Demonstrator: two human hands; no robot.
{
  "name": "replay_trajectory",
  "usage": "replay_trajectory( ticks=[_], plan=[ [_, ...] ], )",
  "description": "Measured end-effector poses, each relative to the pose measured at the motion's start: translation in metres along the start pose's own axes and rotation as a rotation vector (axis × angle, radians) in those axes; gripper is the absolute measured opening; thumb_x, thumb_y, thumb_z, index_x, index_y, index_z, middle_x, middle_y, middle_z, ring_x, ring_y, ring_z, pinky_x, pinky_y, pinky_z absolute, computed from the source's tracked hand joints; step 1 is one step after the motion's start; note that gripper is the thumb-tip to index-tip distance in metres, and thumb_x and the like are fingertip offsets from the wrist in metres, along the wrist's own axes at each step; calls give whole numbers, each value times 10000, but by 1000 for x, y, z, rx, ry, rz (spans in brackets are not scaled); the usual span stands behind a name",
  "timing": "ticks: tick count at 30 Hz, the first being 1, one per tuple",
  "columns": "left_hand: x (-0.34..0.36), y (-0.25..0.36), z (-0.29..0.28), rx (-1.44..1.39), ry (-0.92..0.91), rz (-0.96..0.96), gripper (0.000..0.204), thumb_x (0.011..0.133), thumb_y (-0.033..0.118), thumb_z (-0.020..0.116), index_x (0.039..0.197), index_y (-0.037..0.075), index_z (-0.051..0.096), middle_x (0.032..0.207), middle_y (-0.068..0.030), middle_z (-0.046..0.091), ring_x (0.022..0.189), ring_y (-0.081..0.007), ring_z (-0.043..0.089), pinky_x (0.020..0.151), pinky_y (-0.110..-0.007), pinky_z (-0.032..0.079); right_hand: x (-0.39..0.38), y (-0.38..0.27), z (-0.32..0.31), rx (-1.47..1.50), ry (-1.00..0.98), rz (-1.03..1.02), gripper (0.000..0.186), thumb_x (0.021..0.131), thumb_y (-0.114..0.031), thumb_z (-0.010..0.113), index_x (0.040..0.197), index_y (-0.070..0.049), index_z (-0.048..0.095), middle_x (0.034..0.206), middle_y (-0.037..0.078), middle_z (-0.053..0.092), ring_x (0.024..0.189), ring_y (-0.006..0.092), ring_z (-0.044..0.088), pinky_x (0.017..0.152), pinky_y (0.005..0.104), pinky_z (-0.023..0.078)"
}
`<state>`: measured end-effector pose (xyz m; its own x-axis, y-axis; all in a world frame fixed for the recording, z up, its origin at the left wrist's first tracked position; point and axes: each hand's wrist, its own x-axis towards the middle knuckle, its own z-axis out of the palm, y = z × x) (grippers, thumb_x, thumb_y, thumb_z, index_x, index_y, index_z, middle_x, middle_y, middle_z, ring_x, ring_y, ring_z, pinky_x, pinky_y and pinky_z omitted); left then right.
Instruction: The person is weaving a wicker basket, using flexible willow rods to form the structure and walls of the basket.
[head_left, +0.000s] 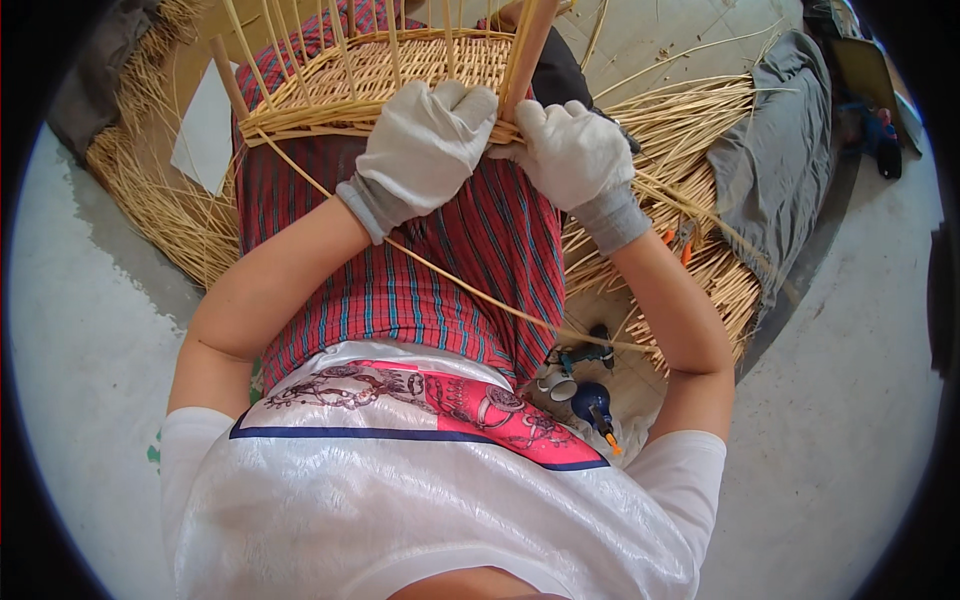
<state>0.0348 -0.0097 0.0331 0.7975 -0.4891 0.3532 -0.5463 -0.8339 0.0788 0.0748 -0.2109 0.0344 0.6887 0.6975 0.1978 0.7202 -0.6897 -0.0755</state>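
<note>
On her lap at twelve o'clock, the basket [400, 70] rim sits under both gloved hands, left hand [425, 145] pressing closed, right hand [572, 150] gripping a cane [527, 45]; hard bending might snap it.

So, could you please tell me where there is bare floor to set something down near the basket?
Bare concrete floor lies left of the left arm, and more at right beyond the grey cloth. Cane bundles crowd both sides of the basket; small tools crowd the right elbow.
</note>
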Motion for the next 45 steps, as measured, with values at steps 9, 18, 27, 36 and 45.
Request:
replay_trajectory(
  ticks=[9,18,27,36,45],
  plan=[
    [11,30,-23,-590,-2,-502,279,888,146,663,1114,-3,592,1219,-174,607,1036,-366,631,864,-424,534,-22,5,-13,197,28,-23,289,901,-389,673,965,-122,583,637,39,582,620,222,649,525,354,520],
    [22,-3,-7,-971,-334,-477,322,889,81,683,1183,2,575,1062,-222,672,1009,-385,659,904,-428,513,-2,55,-14,719,-387,93,267,867,-264,724,1072,-98,758,926,111,718,936,287,669,830,398,533],
    [43,-7,-20,-1165,-264,-591,333,895,98,681,1204,22,581,1085,-220,665,1027,-384,654,909,-431,509,51,77,38,493,296,29,861,535,-391,913,1307,-189,591,1326,86,588,1211,340,557,1017,468,467],
    [15,-4,-12,-970,-199,-488,382,862,187,716,1187,19,606,1109,-214,648,1063,-390,630,938,-449,493,20,42,42,667,80,98,436,708,-297,840,1082,-118,703,1182,83,662,1160,323,588,1036,450,432],
    [17,-8,-1,-976,-97,-612,352,810,155,772,1091,1,628,870,-146,692,797,-279,693,771,-386,541,24,3,-13,370,256,299,492,728,-250,824,1181,-117,684,1137,107,668,1112,322,615,947,407,492]
  ],
)
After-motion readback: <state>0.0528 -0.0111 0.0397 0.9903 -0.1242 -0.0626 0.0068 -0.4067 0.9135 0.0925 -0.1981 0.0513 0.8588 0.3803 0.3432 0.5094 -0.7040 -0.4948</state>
